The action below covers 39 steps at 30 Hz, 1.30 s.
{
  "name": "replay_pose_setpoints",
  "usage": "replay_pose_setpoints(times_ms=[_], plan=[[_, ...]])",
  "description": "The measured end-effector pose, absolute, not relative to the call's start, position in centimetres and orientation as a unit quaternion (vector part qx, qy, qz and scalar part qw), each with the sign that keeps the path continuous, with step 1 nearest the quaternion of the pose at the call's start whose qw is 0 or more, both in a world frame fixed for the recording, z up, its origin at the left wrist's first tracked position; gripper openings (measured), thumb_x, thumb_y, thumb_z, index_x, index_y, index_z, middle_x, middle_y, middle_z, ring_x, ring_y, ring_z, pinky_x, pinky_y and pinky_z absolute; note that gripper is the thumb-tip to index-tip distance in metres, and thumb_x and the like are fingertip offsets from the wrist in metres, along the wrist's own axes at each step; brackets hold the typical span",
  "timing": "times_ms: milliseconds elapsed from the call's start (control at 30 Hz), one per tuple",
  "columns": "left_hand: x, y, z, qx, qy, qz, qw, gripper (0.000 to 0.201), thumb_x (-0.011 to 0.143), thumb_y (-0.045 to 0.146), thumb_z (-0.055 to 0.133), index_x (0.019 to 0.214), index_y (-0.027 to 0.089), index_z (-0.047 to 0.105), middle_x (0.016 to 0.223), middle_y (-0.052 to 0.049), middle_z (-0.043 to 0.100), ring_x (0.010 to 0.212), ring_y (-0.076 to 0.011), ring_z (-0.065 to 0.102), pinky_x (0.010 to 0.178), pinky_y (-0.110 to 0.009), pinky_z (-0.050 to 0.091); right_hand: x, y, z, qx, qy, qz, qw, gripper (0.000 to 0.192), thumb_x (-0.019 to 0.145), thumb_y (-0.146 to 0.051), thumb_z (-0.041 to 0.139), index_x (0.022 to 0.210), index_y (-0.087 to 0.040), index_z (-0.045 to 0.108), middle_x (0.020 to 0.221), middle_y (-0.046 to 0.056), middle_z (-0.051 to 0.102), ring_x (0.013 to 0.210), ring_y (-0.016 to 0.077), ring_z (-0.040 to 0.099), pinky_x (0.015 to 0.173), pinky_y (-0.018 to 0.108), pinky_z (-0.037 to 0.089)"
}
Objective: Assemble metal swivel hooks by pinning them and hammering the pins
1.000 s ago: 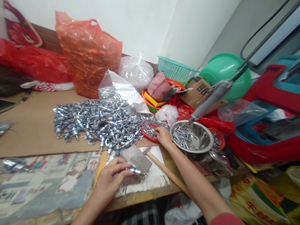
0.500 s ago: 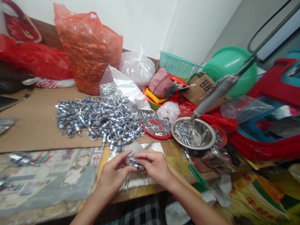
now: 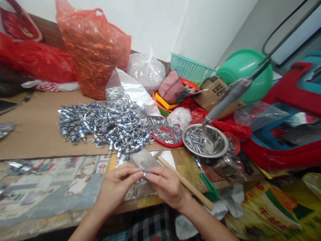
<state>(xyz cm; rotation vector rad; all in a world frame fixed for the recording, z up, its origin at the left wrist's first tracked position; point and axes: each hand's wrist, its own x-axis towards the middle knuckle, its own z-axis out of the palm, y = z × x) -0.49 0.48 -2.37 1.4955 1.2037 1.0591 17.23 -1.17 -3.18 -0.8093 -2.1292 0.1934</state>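
My left hand [image 3: 119, 184] and my right hand [image 3: 167, 185] meet above the bench's front edge, fingertips pinched together. Between them is a small blue-and-silver metal fitting [image 3: 144, 173], mostly covered by the fingers. Just behind the fingertips lies a flat grey metal block [image 3: 145, 158]. A tool with a long wooden handle [image 3: 193, 188] slants past my right hand, its grey metal tip [image 3: 157, 154] beside the block. Farther back spreads a large pile of similar blue-and-silver fittings [image 3: 100, 124] with rings.
Right of the pile are a red plate [image 3: 168, 132] of small metal parts and a steel bowl [image 3: 217, 142] of pins. A grey tool [image 3: 223, 100] hangs over the bowl. Plastic bags [image 3: 95, 57], a turquoise basket [image 3: 192, 68] and a green basin [image 3: 248, 75] stand behind.
My fingertips have drawn closer together, and the fitting now shows less between them. More of the metal block and the wooden handle has come into sight.
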Motion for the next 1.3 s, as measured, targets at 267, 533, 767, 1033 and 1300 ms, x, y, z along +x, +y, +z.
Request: replay_pose_setpoints(times_ms=[267,533,767,1033,1300], plan=[[-0.6,0.3,-2.1,0.696,0.455,0.434,0.346,0.012,0.070,0.027,0.059,0.066,0.022,0.070,0.077,-0.003,0.066,0.074,-0.0187,0.061,0.069,-0.025,0.046,17.8,-1.0,-2.9,-0.315,-0.858,0.025,0.405,0.033,0.079,-0.007,0.047,0.104,-0.022,0.061,0.099,0.009,0.066,0.088,0.0164,0.062,0.070,0.028,0.052],[-0.1,-0.3,-3.2,0.484,0.506,0.415,0.581,0.053,0.057,0.032,0.071,0.107,0.017,0.060,0.094,-0.006,0.070,0.086,-0.0232,0.063,0.077,-0.032,0.051,15.9,-1.6,-2.5,-0.425,-0.745,0.230,0.459,0.015,0.073,-0.018,0.062,0.085,-0.018,0.070,0.077,0.007,0.069,0.068,0.0147,0.065,0.062,0.023,0.053],[0.2,0.3,-3.5,0.439,0.479,0.418,0.635,0.081,0.058,0.031,0.072,0.128,0.017,0.033,0.078,-0.003,0.066,0.083,-0.0213,0.064,0.071,-0.030,0.052,20.8,5.0,-1.5,-0.632,-0.723,0.069,0.269,0.024,0.082,-0.016,0.048,0.094,-0.022,0.067,0.098,0.004,0.066,0.090,0.0145,0.060,0.082,0.028,0.046],[0.2,1.2,-3.5,0.421,0.473,0.397,0.664,0.086,0.057,0.025,0.070,0.130,0.017,0.026,0.069,0.002,0.061,0.067,-0.0170,0.063,0.063,-0.029,0.050,24.7,12.4,-3.5,-0.688,-0.709,0.070,0.139,0.023,0.062,-0.001,0.057,0.070,-0.018,0.071,0.077,0.010,0.069,0.085,0.0256,0.062,0.079,0.033,0.043],[-0.2,1.7,-4.4,0.377,0.438,0.415,0.703,0.091,0.055,0.018,0.072,0.131,0.020,0.021,0.068,0.004,0.059,0.064,-0.0147,0.061,0.063,-0.029,0.049,24.3,11.2,-2.6,-0.675,-0.696,0.127,0.210,0.027,0.075,-0.008,0.048,0.095,-0.014,0.065,0.094,0.008,0.067,0.092,0.0194,0.060,0.082,0.028,0.044]])
